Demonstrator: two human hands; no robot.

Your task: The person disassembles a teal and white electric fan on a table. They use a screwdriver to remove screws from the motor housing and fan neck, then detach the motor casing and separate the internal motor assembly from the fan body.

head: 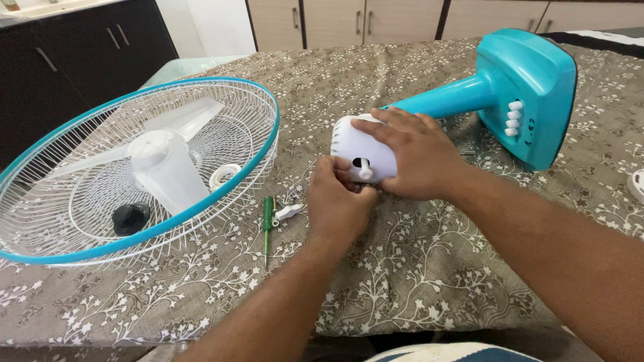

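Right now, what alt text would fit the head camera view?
Two hands, right hand and left hand, grip a white fan motor housing on a teal fan stand lying on a floral tablecloth; fan guard, green screwdriver beside.

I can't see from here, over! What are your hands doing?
Right hand steadies white motor housing. Left hand fingers at its underside. Green screwdriver lies beside, untouched. Nothing in the way.

Kitchen-like room around me, daylight.
Dark cabinets [74,53] at my left, pale wood cabinet doors [335,20] ahead, brown floral tablecloth [416,268] below.
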